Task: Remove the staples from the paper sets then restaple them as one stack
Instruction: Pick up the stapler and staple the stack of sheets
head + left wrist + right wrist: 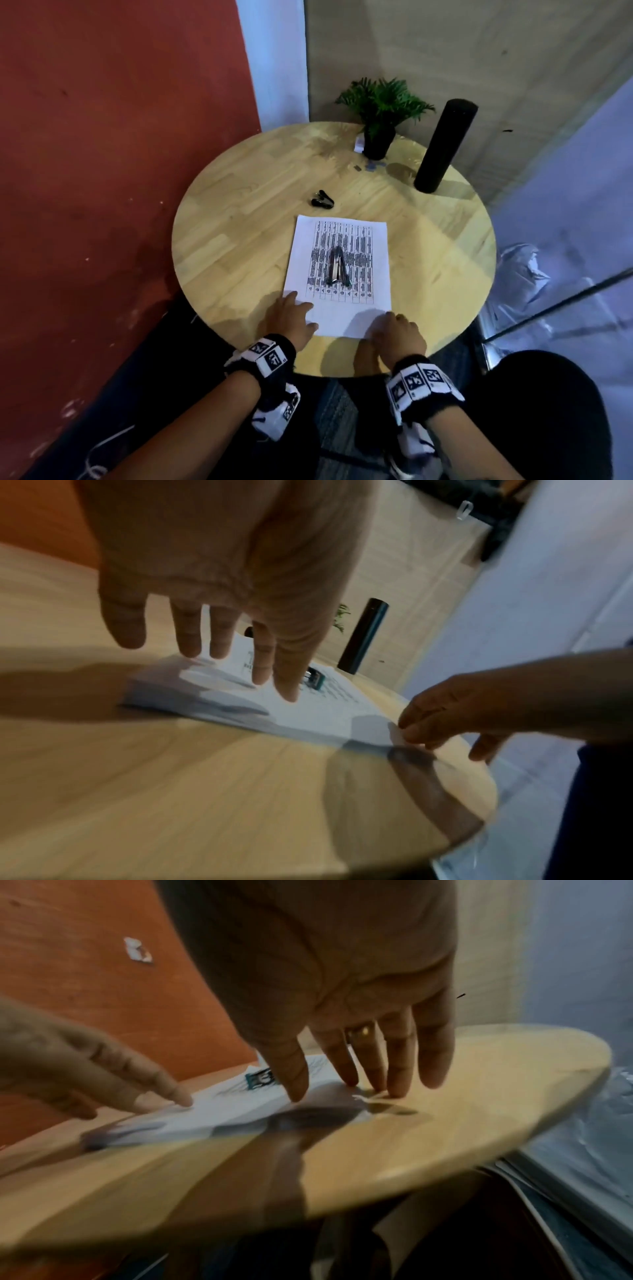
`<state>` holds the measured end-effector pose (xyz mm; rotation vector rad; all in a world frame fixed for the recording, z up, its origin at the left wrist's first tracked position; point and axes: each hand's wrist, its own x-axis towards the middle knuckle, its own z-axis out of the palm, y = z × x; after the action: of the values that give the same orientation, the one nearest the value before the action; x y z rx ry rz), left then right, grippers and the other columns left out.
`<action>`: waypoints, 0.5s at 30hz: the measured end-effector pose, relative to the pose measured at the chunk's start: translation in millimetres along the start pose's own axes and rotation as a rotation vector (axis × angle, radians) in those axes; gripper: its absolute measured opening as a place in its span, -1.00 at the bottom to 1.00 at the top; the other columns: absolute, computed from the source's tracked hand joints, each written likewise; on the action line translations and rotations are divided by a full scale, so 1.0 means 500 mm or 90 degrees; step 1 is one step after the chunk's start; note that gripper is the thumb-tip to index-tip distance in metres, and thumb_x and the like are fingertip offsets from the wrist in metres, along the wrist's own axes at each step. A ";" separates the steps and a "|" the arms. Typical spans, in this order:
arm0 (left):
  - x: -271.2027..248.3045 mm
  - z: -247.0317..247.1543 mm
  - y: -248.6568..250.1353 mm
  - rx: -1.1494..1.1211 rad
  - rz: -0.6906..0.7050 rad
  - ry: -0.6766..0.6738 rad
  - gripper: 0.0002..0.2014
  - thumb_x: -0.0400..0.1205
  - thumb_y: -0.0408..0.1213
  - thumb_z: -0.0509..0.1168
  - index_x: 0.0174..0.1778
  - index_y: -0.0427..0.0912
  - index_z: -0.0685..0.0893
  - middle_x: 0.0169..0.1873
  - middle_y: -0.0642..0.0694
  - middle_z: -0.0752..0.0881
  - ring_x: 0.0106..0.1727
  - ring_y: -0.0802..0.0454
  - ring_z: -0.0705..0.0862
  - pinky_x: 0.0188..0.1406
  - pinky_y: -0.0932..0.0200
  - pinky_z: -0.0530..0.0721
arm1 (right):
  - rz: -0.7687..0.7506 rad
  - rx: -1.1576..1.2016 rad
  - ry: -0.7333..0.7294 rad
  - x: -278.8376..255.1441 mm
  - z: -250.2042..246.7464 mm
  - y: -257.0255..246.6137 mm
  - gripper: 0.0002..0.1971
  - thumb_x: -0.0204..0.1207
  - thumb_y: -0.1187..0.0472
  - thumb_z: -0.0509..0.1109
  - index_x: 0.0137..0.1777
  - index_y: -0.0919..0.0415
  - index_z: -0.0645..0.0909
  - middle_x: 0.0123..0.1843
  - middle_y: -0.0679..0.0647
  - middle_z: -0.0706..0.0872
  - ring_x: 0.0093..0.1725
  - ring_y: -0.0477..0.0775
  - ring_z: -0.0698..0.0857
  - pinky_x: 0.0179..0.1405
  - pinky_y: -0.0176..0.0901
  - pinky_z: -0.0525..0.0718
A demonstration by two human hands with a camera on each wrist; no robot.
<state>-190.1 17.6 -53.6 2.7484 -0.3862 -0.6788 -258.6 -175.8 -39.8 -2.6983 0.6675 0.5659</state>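
Both hands (291, 320) at paper stack (342, 315) edge

Room dim overall, colours muddy. The bench (239, 212) takes a brighter patch across its right half, with a pale sheen near the far edge. Left hand (219, 569) and right hand (329, 969) throw soft, broad shadows onto the paper (337, 318) and the wood toward the person. Head view fairly sharp at centre, walls bowing at the edges. Both wrist views heavily smeared with motion blur; bench edge curves strongly, near wood streaked.
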 end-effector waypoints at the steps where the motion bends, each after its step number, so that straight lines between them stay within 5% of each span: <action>1: -0.014 0.005 0.006 0.037 0.000 -0.007 -0.51 0.68 -0.06 0.21 0.55 0.01 0.38 0.65 -0.12 0.12 0.64 -0.13 0.13 0.56 -0.01 0.24 | -0.009 -0.025 -0.010 -0.010 0.013 -0.003 -0.58 0.60 0.13 0.16 0.40 0.33 0.35 0.38 0.23 0.46 0.36 0.27 0.45 0.19 -0.02 0.52; 4: -0.033 -0.001 0.012 0.098 0.019 -0.041 -0.48 0.71 -0.12 0.16 0.61 -0.05 0.26 0.65 -0.18 0.08 0.63 -0.18 0.15 0.54 -0.03 0.28 | -0.004 -0.071 -0.010 -0.023 0.019 -0.008 -0.54 0.62 0.11 0.15 0.45 0.33 0.29 0.42 0.21 0.42 0.41 0.23 0.41 0.20 -0.02 0.53; 9: -0.042 -0.056 0.008 0.034 -0.004 -0.035 -0.46 0.70 -0.06 0.19 0.61 -0.04 0.27 0.66 -0.13 0.07 0.65 -0.10 0.12 0.57 -0.02 0.24 | -0.010 0.035 -0.036 -0.020 -0.058 0.014 -0.63 0.60 0.07 0.15 0.33 0.25 0.44 0.28 0.24 0.62 0.24 0.24 0.61 0.09 -0.07 0.56; 15: -0.005 -0.076 -0.058 0.113 -0.102 -0.083 -0.59 0.65 -0.04 0.18 0.36 -0.14 0.58 0.38 -0.19 0.57 0.40 -0.15 0.54 0.32 0.09 0.50 | -0.053 -0.176 -0.139 0.016 -0.106 0.015 -0.55 0.59 -0.01 0.22 0.36 0.25 0.54 0.36 0.19 0.61 0.35 0.16 0.58 0.27 -0.11 0.54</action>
<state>-168.3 53.2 -29.7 2.9356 -0.2658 -0.9077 -239.7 -205.0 1.9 -2.8377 0.4447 0.9768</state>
